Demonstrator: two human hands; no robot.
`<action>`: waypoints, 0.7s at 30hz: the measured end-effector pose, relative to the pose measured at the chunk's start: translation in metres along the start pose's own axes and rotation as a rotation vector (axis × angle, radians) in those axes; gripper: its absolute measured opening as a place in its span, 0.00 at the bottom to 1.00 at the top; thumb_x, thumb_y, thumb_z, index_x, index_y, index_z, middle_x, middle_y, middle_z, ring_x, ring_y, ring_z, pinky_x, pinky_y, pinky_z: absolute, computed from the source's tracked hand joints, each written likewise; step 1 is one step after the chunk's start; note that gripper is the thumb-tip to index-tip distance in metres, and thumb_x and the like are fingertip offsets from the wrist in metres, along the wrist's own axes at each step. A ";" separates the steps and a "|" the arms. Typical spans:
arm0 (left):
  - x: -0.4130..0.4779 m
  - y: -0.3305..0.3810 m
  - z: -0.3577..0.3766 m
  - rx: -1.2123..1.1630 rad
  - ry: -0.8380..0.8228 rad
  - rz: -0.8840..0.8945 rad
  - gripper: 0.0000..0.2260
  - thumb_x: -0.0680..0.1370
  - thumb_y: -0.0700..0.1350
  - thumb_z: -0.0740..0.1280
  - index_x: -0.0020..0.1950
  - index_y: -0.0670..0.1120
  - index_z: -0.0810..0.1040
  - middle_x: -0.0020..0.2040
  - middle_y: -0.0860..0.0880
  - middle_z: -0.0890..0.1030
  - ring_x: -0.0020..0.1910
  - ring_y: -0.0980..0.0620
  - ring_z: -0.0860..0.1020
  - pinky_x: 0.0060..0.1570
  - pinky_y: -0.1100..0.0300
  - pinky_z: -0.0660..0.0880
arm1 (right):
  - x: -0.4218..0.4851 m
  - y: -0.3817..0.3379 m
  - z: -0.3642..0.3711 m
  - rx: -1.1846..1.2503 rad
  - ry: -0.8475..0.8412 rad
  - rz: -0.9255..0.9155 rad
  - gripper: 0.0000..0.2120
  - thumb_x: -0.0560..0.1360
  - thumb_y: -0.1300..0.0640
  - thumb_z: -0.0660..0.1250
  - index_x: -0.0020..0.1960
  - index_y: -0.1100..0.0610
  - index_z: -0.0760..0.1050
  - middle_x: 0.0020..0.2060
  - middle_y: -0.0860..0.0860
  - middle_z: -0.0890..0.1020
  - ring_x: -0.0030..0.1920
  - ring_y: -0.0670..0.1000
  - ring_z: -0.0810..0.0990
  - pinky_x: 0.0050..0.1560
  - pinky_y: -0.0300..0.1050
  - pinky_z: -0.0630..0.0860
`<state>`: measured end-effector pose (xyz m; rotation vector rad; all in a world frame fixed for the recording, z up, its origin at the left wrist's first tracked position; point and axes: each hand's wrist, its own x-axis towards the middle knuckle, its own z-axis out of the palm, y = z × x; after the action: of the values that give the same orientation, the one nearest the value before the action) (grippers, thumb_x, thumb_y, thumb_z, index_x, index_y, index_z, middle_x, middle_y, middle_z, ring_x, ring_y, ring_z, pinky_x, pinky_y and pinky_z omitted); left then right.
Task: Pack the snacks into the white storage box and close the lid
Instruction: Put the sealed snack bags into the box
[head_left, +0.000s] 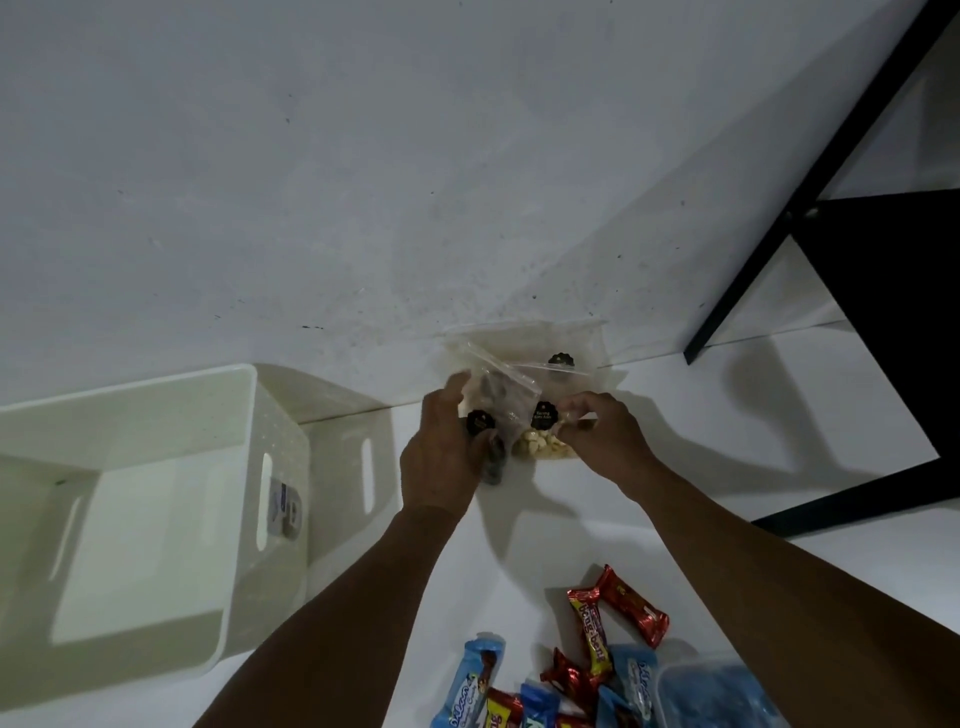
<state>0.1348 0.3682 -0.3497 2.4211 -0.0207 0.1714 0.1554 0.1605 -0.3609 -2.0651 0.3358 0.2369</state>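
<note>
Clear zip bags (524, 374) bunched at the far edge of the floor (571, 525), against the wall (311, 156): dark bag (493, 460) gripped in curled fingers (453, 389) of the left hand (441, 457), pale bag (540, 448) pinched by the right hand (608, 441), probably for one carry. Open to the left, the white storage box (280, 415), ready to receive them.

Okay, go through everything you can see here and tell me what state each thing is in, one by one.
white storage box: open, no lid on it, no snacks visible inside.
left hand: grips the dark-snack zip bag.
right hand: pinches the pale-nut zip bag.
third zip bag: leaning at the wall, behind the other two.
wrapped bars: loose on the floor, unpacked.
</note>
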 end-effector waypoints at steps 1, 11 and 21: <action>0.003 -0.003 0.000 0.035 0.021 -0.025 0.32 0.73 0.49 0.76 0.69 0.58 0.61 0.64 0.50 0.75 0.49 0.47 0.81 0.43 0.50 0.79 | 0.001 0.001 0.001 0.009 -0.002 0.005 0.13 0.72 0.59 0.74 0.56 0.53 0.81 0.54 0.52 0.77 0.45 0.47 0.77 0.49 0.44 0.77; 0.018 -0.035 0.007 -0.086 -0.316 -0.280 0.16 0.64 0.47 0.79 0.38 0.63 0.74 0.51 0.50 0.80 0.51 0.46 0.80 0.50 0.55 0.77 | 0.006 0.002 0.005 0.077 -0.067 0.027 0.13 0.71 0.64 0.73 0.48 0.47 0.82 0.52 0.51 0.82 0.46 0.52 0.82 0.46 0.50 0.81; 0.001 -0.026 -0.024 0.027 -0.267 -0.114 0.10 0.73 0.45 0.73 0.49 0.58 0.77 0.45 0.53 0.79 0.42 0.51 0.81 0.48 0.51 0.78 | -0.019 -0.026 -0.001 0.075 -0.061 -0.035 0.20 0.73 0.74 0.62 0.49 0.53 0.82 0.43 0.38 0.76 0.35 0.46 0.77 0.35 0.44 0.76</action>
<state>0.1340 0.4036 -0.3482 2.4476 -0.0007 -0.2055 0.1464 0.1744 -0.3334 -1.9842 0.2677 0.2617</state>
